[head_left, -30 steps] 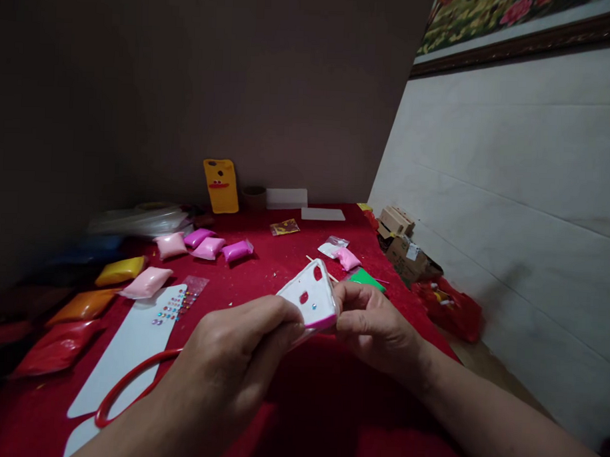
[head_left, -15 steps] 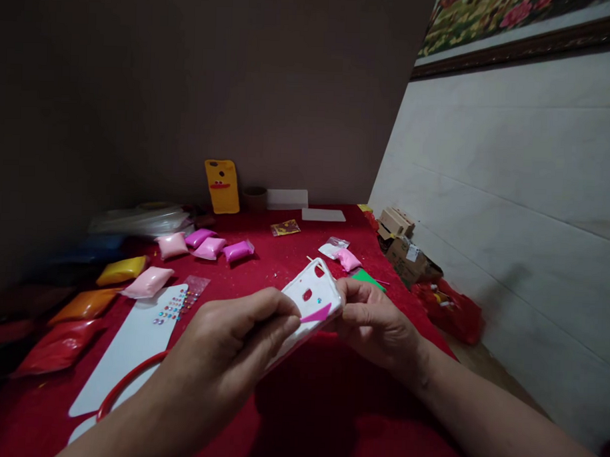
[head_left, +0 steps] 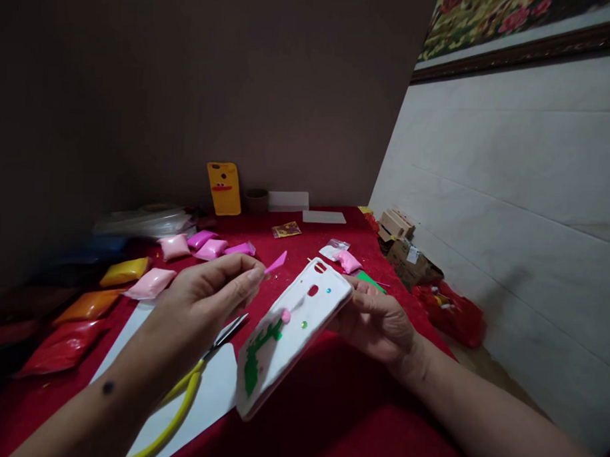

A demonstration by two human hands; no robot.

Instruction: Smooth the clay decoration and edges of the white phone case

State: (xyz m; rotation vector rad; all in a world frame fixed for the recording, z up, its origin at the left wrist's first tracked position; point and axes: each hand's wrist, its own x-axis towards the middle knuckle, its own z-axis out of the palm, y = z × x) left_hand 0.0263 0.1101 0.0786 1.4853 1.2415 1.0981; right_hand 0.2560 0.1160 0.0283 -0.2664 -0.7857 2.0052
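Observation:
My right hand holds a white phone case by its far end, tilted over the red tablecloth. The case carries a green clay stem, a small pink clay blob and tiny gems. My left hand is lifted to the left of the case and pinches a thin pink pointed tool between thumb and fingers. Yellow-handled scissors lie below my left hand on a white sheet.
Clay packets in pink, yellow, orange and red lie at the left of the red table. A yellow duck phone case leans on the back wall. Cardboard boxes and a red bag sit at the right.
My left hand has pulled away from the case to the left with the pink tool. The case has tipped down, showing its green and pink clay. The scissors are uncovered.

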